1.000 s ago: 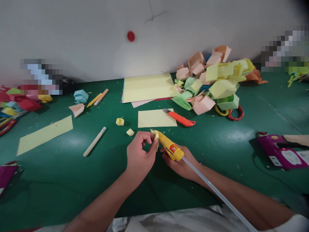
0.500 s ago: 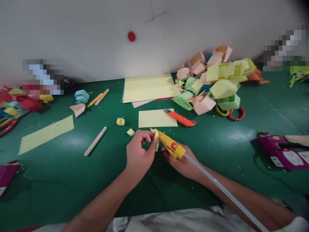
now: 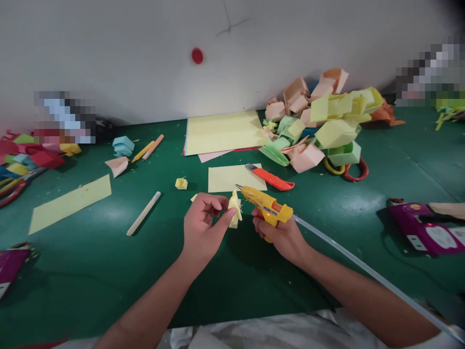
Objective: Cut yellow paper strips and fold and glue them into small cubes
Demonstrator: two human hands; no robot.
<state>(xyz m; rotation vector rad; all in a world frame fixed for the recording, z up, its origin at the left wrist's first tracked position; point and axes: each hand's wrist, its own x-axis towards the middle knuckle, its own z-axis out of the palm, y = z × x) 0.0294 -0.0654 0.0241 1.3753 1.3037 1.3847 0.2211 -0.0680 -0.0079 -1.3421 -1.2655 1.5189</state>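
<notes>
Between thumb and fingers, my left hand pinches a small folded yellow paper piece above the table. My right hand is wrapped round the handle of a yellow hot glue gun, whose metal nozzle points left, just above and apart from the paper piece. A long clear glue stick runs out of the gun's back over my right forearm. Beyond my hands lie a pale yellow paper rectangle and an orange utility knife partly on it. A tiny yellow paper box sits to the left.
Folded paper pieces are heaped at the back right, with scissors under them. Stacked paper sheets lie by the wall. A whitish stick and a paper strip lie left. A purple power strip is at right.
My right hand has drawn the glue gun right and slightly up, away from the paper piece, uncovering its nozzle. My left hand has shifted slightly left, partly covering a small paper bit.
</notes>
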